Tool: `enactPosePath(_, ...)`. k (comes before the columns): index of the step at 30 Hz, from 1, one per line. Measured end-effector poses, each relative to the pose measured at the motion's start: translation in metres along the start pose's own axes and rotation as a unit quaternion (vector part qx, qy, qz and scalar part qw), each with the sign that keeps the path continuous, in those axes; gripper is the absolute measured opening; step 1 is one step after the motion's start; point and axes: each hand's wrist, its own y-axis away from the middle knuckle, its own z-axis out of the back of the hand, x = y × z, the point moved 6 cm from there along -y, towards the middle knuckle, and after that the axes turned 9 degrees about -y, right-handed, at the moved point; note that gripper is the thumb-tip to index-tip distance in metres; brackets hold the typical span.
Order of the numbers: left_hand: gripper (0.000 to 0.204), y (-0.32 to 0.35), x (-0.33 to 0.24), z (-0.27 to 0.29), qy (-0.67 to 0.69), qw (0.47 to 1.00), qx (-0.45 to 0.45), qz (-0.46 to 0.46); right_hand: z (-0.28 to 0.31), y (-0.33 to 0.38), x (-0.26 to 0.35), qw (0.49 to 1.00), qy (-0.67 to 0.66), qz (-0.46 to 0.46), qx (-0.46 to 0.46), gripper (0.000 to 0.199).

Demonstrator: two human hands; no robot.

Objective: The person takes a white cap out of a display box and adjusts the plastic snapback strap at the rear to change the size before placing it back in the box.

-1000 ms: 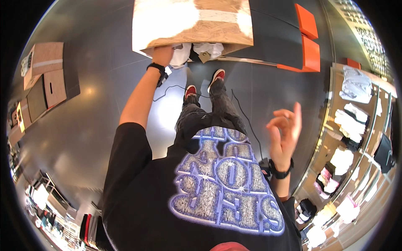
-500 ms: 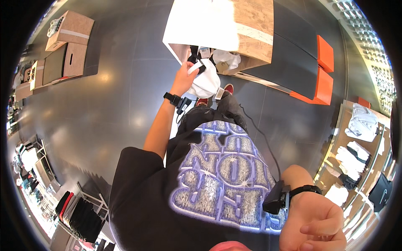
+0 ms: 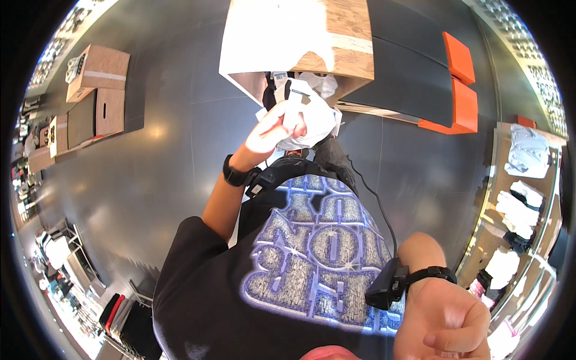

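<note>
A person's left hand (image 3: 277, 125) grips a rounded white fabric item (image 3: 318, 123), perhaps a cap, before an open-fronted, tan wooden-board box (image 3: 354, 57).

The left thumb and fingers are closed on its near left part; it is held just outside the lower front edge of the box. The right hand (image 3: 447, 330) is well apart, bent in beside the person's black printed T-shirt (image 3: 204, 282); its fingers curl, but whether they hold anything cannot be told. Inside the opening are a crumpled white fabric piece (image 3: 327, 85) and, toward the left corner, a black fabric piece (image 3: 269, 99). So one piece appears to be out, these two in. To the box's right, a flat dark-grey platform (image 3: 414, 48) has orange blocks (image 3: 459, 57) along its right edge.
</note>
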Motion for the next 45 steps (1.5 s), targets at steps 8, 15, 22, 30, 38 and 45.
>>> enactPosePath(8,0.049,-0.005,-0.050,-0.046,-0.024,0.990,0.106,-0.090,-0.001,0.005,0.016,0.998,0.055,-0.002,-0.030,0.022)
enactPosePath(15,0.037,-0.008,-0.051,-0.069,0.014,0.985,0.153,-0.082,-0.001,0.006,0.029,0.994,0.105,0.006,-0.025,0.020)
enactPosePath(22,0.046,-0.015,-0.053,-0.086,-0.086,0.973,0.194,-0.084,0.004,0.011,0.038,0.993,0.112,0.036,-0.016,0.021)
enactPosePath(30,0.038,-0.011,-0.042,-0.093,-0.140,0.973,0.183,-0.028,0.005,0.012,0.035,0.993,0.109,0.042,-0.021,0.023)
enactPosePath(38,0.022,-0.005,-0.039,-0.089,-0.171,0.970,0.169,-0.048,-0.001,0.008,0.030,0.994,0.107,-0.008,-0.010,0.024)
enactPosePath(45,0.035,-0.009,-0.029,-0.085,-0.178,0.965,0.192,0.019,-0.004,0.007,0.020,0.995,0.104,0.006,0.004,0.025)
